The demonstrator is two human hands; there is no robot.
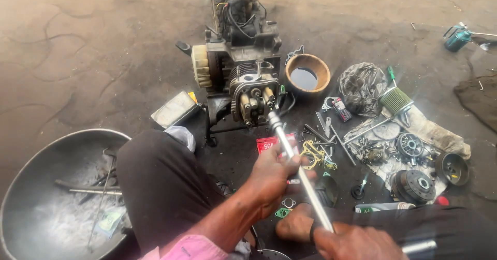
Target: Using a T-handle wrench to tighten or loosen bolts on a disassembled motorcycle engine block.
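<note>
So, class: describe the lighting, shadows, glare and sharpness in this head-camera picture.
Head view: soft, even daylight with faint shadows only; mild glare on the metal bowl and on the long rod gripped by the left hand and right hand; engine and parts on the cloth fairly sharp, slight softness at the near hands; wide-angle bending at the edges.

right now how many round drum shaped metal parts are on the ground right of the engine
3, maybe more hidden. A finned clutch wheel lies on the cloth, a dark clutch assembly sits nearer the person, and a clutch bell lies at the cloth's right edge.
</note>
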